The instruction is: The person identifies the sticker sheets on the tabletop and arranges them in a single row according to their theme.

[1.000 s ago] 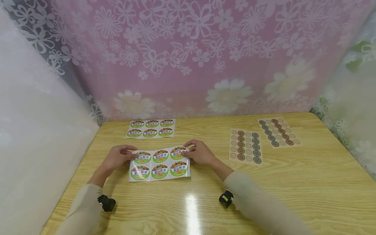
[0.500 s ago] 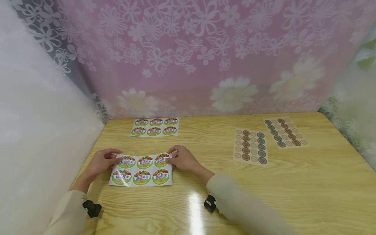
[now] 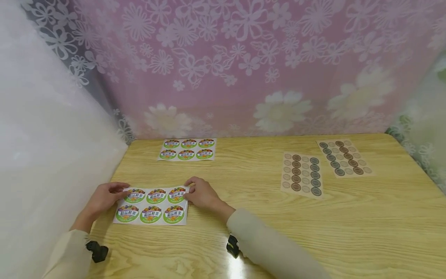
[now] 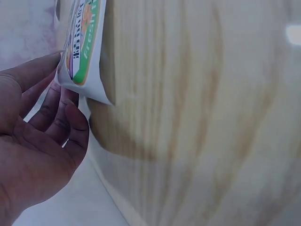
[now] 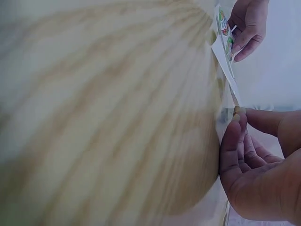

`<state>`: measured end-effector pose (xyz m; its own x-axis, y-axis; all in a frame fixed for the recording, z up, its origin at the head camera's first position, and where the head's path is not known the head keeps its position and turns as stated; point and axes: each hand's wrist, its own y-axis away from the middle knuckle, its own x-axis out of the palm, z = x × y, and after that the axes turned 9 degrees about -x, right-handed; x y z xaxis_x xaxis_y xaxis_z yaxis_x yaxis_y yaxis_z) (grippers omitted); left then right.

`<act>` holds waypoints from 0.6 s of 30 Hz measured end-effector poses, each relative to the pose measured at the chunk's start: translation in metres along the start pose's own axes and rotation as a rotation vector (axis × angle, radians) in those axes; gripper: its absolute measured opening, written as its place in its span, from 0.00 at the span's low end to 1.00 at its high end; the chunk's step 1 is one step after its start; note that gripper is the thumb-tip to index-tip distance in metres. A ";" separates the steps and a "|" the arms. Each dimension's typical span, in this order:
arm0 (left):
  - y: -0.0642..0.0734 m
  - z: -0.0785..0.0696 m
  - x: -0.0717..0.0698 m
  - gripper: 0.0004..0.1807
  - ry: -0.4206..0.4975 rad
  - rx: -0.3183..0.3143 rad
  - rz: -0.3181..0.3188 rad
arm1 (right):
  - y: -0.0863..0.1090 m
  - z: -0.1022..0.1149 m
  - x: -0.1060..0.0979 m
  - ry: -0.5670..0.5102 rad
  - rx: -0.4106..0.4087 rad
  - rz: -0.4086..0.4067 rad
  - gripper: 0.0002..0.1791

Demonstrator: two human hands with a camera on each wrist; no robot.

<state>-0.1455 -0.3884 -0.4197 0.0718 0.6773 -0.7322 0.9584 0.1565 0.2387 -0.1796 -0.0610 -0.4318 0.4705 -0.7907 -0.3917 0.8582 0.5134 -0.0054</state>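
- The six-label fruit sticker sheet [image 3: 138, 204] is held at the left part of the table [image 3: 265, 205], nearer the person than the matching sticker sheet [image 3: 186, 149] and apart from it.
- The left hand [image 3: 101, 198] pinches its left edge and the right hand [image 3: 203, 194] its right edge; each grip is closed on the paper, thumb against fingers.
- One corner bends in the left wrist view; light, even tension between the hands should flatten it without creasing.
- Best keep the thumbs on the margin: rubbing the labels [image 3: 151, 214] could lift an edge.
- If lowering it, bring both sides down together, so it lies square.
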 end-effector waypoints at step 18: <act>-0.003 0.012 -0.001 0.26 0.029 -0.050 -0.037 | -0.004 0.008 0.014 0.248 0.038 -0.026 0.14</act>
<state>-0.1448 -0.3980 -0.4273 0.0275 0.6910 -0.7224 0.9451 0.2174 0.2440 -0.1752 -0.0769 -0.4298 0.3875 -0.6951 -0.6056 0.8787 0.4771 0.0146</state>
